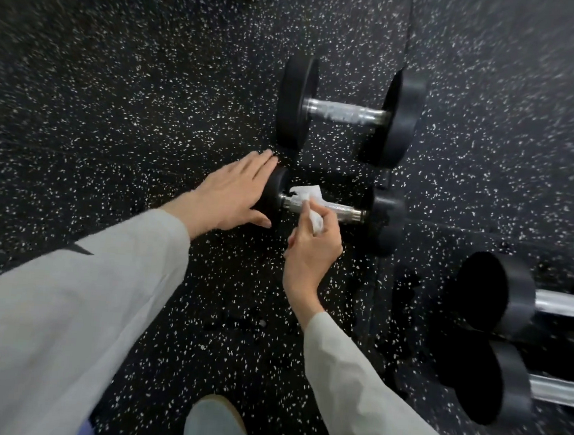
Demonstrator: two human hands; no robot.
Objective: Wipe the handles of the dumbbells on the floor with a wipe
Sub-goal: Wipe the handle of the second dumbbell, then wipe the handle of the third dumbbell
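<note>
A small black dumbbell (381,221) with a knurled chrome handle lies on the speckled floor at centre. My right hand (312,250) pinches a white wipe (306,198) that drapes over the left part of that handle. My left hand (236,192) rests flat, fingers straight, against the dumbbell's left weight head. A larger dumbbell (347,114) lies just beyond it, chrome handle bare. Two more dumbbells (499,295) (492,384) lie at the right edge, partly cut off by the frame.
Black rubber flooring (133,102) with white flecks stretches all around. My light shoe (216,424) shows at the bottom centre. A dark object sits at the top left edge.
</note>
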